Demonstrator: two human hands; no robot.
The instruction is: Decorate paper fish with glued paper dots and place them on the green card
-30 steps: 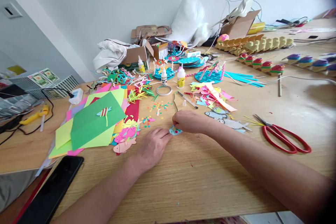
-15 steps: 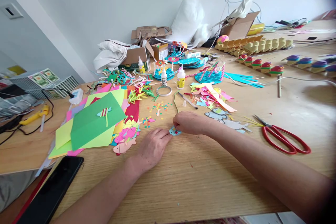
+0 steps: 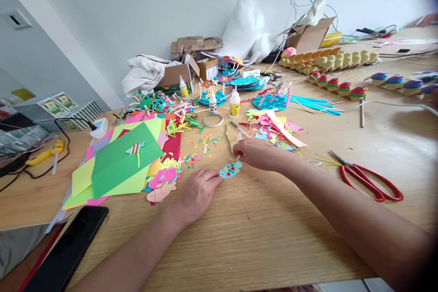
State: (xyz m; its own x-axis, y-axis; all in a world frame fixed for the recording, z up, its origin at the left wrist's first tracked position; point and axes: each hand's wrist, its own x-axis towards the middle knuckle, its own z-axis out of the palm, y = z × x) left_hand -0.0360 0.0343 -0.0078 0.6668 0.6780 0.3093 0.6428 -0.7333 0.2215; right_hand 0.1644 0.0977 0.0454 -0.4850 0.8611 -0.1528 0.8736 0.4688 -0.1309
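Note:
A small blue paper fish (image 3: 230,169) with coloured dots lies flat on the wooden table (image 3: 260,232). The fingertips of my left hand (image 3: 196,192) press on its left end, fingers curled together. My right hand (image 3: 258,153) hovers just right of and above the fish, fingers bent loosely; I cannot make out anything in them. A scatter of tiny coloured paper dots (image 3: 205,141) lies just beyond the fish. Pink and yellow paper fish (image 3: 164,178) sit to the left of my left hand.
Green and yellow paper sheets (image 3: 119,159) lie at left, a black phone (image 3: 68,248) at the near-left edge. Red scissors (image 3: 371,180) rest at right. Glue bottles (image 3: 234,102), a tape ring (image 3: 213,119), paper scraps (image 3: 273,125) and boxes crowd the back.
My right hand has lifted off the blue fish and shifted right and away, uncovering it. My left hand stays at the fish's left end.

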